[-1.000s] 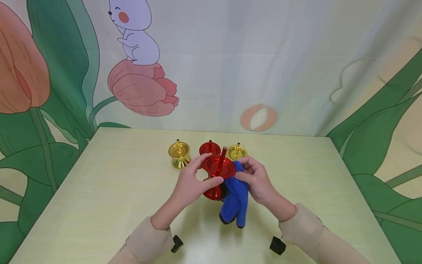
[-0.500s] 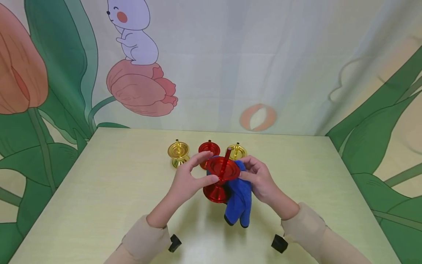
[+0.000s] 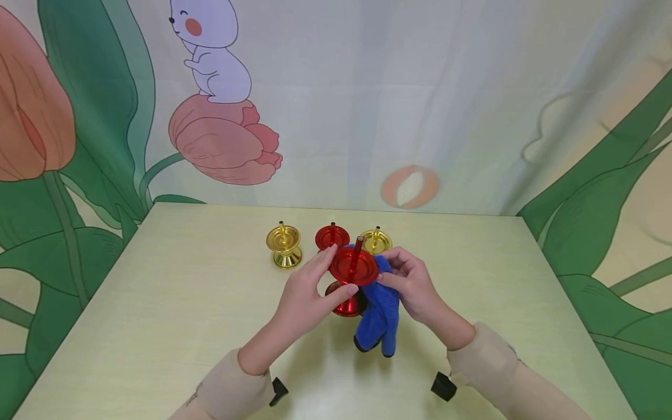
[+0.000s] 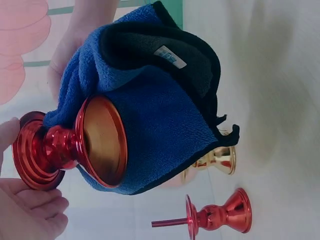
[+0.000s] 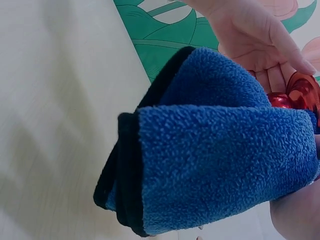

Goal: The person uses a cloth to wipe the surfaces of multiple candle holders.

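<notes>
A shiny red candlestick (image 3: 353, 267), with a wide dish and an upright tube, is held above the table. My left hand (image 3: 303, 296) grips its dish by the rim, thumb in front and fingers behind. In the left wrist view the candlestick's hollow base (image 4: 106, 142) faces the camera. My right hand (image 3: 413, 286) pinches a folded blue cloth (image 3: 382, 309) with dark edging against the candlestick's right side. The cloth hangs below that hand, and in the right wrist view it hides most of the candlestick (image 5: 303, 92). The right fingers are partly hidden by the cloth.
Behind the hands, a gold candlestick (image 3: 283, 242) stands at the left, another red candlestick (image 3: 332, 236) in the middle and a second gold candlestick (image 3: 376, 240) at the right. The pale table (image 3: 173, 303) ends at a printed curtain (image 3: 336, 116).
The held candlestick and cloth swing slightly right, then back a little left. My left hand shifts slightly with them and keeps its grip on the dish. The standing candlesticks stay put.
</notes>
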A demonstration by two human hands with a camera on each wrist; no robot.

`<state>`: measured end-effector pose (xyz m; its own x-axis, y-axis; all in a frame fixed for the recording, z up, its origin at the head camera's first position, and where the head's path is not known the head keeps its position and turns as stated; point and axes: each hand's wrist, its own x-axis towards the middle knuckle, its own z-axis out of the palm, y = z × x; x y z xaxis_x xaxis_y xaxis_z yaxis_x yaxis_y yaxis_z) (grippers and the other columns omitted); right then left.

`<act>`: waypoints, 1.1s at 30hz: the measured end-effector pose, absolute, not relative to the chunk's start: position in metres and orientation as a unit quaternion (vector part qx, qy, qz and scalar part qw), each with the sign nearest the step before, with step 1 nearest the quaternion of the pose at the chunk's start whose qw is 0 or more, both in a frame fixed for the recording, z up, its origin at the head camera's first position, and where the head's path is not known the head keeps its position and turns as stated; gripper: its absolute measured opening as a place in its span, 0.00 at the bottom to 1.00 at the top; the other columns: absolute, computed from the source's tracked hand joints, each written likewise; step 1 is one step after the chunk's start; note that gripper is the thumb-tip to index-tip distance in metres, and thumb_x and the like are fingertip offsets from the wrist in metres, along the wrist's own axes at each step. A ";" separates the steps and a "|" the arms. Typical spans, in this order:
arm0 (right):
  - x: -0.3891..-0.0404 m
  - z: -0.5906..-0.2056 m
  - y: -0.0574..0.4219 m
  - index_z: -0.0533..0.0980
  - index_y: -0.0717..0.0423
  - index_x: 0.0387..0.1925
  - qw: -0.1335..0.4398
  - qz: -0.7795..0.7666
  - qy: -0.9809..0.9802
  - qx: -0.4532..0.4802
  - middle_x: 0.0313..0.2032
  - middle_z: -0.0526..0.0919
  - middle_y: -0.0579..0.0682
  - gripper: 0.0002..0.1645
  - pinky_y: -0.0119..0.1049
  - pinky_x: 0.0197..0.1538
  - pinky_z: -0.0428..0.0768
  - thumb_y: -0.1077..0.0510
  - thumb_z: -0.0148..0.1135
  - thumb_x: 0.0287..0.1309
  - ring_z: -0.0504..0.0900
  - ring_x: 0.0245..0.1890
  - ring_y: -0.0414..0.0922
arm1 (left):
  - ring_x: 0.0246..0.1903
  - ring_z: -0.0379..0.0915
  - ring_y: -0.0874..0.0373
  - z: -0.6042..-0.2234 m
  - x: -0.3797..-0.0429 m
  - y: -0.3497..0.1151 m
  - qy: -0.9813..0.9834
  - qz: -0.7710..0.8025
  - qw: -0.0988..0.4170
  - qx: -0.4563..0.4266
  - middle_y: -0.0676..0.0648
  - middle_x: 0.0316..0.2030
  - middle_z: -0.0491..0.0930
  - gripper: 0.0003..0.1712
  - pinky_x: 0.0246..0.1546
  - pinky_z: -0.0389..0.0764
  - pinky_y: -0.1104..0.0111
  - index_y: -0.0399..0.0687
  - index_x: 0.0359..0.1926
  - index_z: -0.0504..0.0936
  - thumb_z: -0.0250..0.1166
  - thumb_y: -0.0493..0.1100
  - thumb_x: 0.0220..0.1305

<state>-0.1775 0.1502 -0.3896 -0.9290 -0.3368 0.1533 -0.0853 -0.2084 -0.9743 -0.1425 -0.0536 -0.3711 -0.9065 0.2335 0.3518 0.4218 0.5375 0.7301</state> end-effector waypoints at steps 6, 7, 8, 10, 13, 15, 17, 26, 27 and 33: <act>-0.177 -0.391 0.151 0.74 0.50 0.35 0.096 -0.762 0.615 -0.182 0.33 0.79 0.42 0.18 0.26 0.38 0.78 0.75 0.51 0.49 0.76 0.33 0.37 | 0.57 0.65 0.54 -0.377 -0.151 -0.061 -0.827 -0.520 0.042 -0.212 0.48 0.55 0.72 0.36 0.54 0.69 0.55 0.50 0.61 0.65 0.65 0.49 0.51; -0.176 -0.392 0.151 0.74 0.50 0.35 0.100 -0.763 0.610 -0.187 0.33 0.79 0.42 0.18 0.26 0.38 0.78 0.74 0.51 0.50 0.76 0.33 0.37 | 0.57 0.65 0.55 -0.377 -0.153 -0.063 -0.814 -0.538 0.019 -0.217 0.49 0.55 0.72 0.35 0.54 0.69 0.54 0.51 0.61 0.64 0.65 0.48 0.52; -0.176 -0.392 0.152 0.74 0.50 0.35 0.104 -0.764 0.607 -0.193 0.33 0.79 0.42 0.18 0.26 0.38 0.78 0.74 0.51 0.50 0.76 0.33 0.37 | 0.57 0.65 0.55 -0.378 -0.155 -0.065 -0.803 -0.553 -0.004 -0.222 0.50 0.55 0.72 0.35 0.54 0.68 0.53 0.53 0.62 0.63 0.64 0.47 0.52; -0.176 -0.393 0.152 0.74 0.51 0.36 0.112 -0.767 0.598 -0.202 0.34 0.79 0.42 0.17 0.27 0.39 0.79 0.74 0.51 0.51 0.77 0.34 0.37 | 0.57 0.64 0.55 -0.378 -0.158 -0.069 -0.789 -0.570 -0.041 -0.228 0.51 0.56 0.70 0.35 0.54 0.67 0.51 0.55 0.63 0.61 0.63 0.46 0.54; -0.177 -0.394 0.151 0.74 0.51 0.36 0.110 -0.768 0.600 -0.196 0.33 0.79 0.43 0.17 0.27 0.38 0.79 0.75 0.50 0.50 0.77 0.33 0.37 | 0.58 0.62 0.55 -0.377 -0.162 -0.072 -0.796 -0.561 -0.062 -0.218 0.52 0.58 0.68 0.37 0.56 0.64 0.49 0.56 0.64 0.58 0.62 0.50 0.54; -0.177 -0.394 0.151 0.73 0.51 0.35 0.101 -0.768 0.607 -0.177 0.32 0.78 0.43 0.17 0.26 0.36 0.79 0.75 0.50 0.50 0.76 0.31 0.37 | 0.59 0.62 0.55 -0.376 -0.164 -0.073 -0.814 -0.543 -0.044 -0.201 0.52 0.58 0.69 0.38 0.56 0.63 0.49 0.55 0.64 0.59 0.62 0.52 0.53; -0.178 -0.394 0.149 0.73 0.52 0.33 0.086 -0.764 0.621 -0.153 0.30 0.78 0.42 0.16 0.25 0.34 0.78 0.75 0.51 0.49 0.76 0.29 0.36 | 0.59 0.62 0.54 -0.375 -0.164 -0.073 -0.828 -0.528 -0.024 -0.187 0.50 0.57 0.70 0.37 0.57 0.63 0.50 0.51 0.63 0.60 0.62 0.52 0.54; -0.178 -0.398 0.138 0.70 0.69 0.41 0.018 -0.680 0.725 -0.106 0.31 0.78 0.40 0.15 0.26 0.35 0.77 0.71 0.57 0.48 0.75 0.32 0.38 | 0.58 0.64 0.52 -0.380 -0.160 -0.061 -0.865 -0.484 -0.007 -0.134 0.45 0.58 0.68 0.41 0.53 0.70 0.56 0.45 0.64 0.59 0.63 0.55 0.52; -0.178 -0.398 0.137 0.70 0.68 0.41 0.015 -0.670 0.734 -0.107 0.32 0.78 0.40 0.15 0.26 0.36 0.77 0.71 0.57 0.48 0.75 0.33 0.38 | 0.59 0.63 0.51 -0.380 -0.159 -0.058 -0.868 -0.480 -0.001 -0.124 0.44 0.59 0.67 0.44 0.54 0.69 0.56 0.43 0.63 0.59 0.64 0.57 0.50; -0.176 -0.398 0.132 0.71 0.64 0.41 0.009 -0.647 0.753 -0.119 0.36 0.77 0.52 0.15 0.28 0.36 0.78 0.70 0.58 0.48 0.75 0.34 0.40 | 0.55 0.68 0.51 -0.386 -0.158 -0.050 -0.879 -0.467 0.051 -0.077 0.44 0.57 0.70 0.48 0.49 0.74 0.59 0.42 0.61 0.63 0.68 0.61 0.42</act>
